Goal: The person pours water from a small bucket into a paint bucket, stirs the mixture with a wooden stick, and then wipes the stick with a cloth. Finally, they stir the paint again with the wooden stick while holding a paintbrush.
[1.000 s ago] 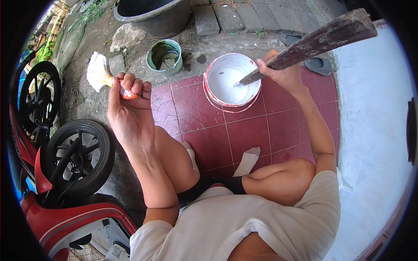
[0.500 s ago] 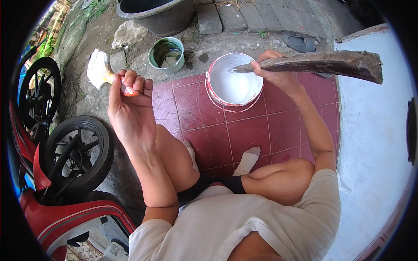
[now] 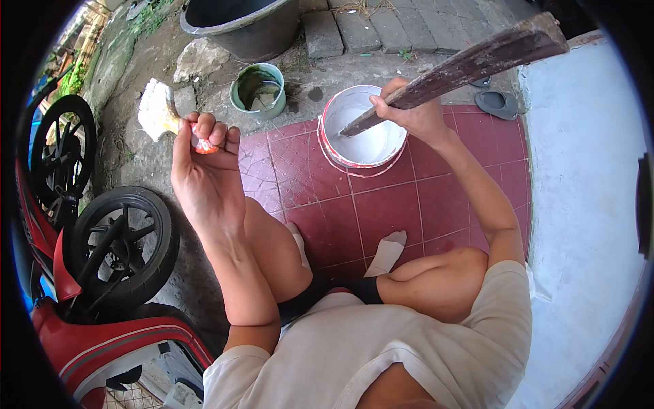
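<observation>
My left hand (image 3: pixel 208 153) is closed around the red handle of a paintbrush (image 3: pixel 158 112), whose bristles are coated in white and point up and left. A long, weathered wooden plank (image 3: pixel 477 67) is gripped in my right hand (image 3: pixel 419 112). Its narrow end reaches down into a paint bucket (image 3: pixel 362 165), and its wide end slants up to the right. White paint (image 3: pixel 364 140) lies inside the bucket, which stands on the red tiles with white smears on its rim.
A small green pail (image 3: pixel 259 92) stands left of the bucket, with a large black tub (image 3: pixel 242 31) behind it. A grey clog (image 3: pixel 496 105) lies by the white wall (image 3: pixel 579 204). At the left is a red motorbike (image 3: pixel 122 341).
My right hand has tilted the plank: its wide end swung upward and left, while the narrow end dropped down and left inside the bucket. My left hand with the paintbrush has barely moved.
</observation>
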The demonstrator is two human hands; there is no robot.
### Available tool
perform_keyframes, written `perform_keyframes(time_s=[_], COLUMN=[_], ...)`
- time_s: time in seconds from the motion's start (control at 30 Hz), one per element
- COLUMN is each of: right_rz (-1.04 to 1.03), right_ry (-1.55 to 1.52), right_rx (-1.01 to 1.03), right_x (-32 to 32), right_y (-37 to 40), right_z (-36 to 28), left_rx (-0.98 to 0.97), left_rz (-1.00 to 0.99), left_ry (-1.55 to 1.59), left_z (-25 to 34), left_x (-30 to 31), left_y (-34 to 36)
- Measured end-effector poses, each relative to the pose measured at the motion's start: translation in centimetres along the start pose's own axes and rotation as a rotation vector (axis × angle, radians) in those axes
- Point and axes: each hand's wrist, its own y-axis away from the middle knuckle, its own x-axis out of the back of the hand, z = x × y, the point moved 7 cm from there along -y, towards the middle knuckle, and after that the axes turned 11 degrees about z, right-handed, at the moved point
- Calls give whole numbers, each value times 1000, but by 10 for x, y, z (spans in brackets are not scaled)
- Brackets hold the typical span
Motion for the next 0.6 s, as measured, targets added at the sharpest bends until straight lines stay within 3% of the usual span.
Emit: perform_keyframes(time_s=[0.2,0.5,0.6], right_rz=[28,14,27], right_ry=[261,38,123], right_rx=[101,-25,59], right_x=[25,7,11], right_y=[-1,5,-2], right_z=[1,-5,0], left_rx=[-24,3,-4], left_rz=[13,37,38], left_ry=[-15,-19,-18], left_z=[7,-1,2], left_x=[4,5,6], left_y=[0,-3,-3])
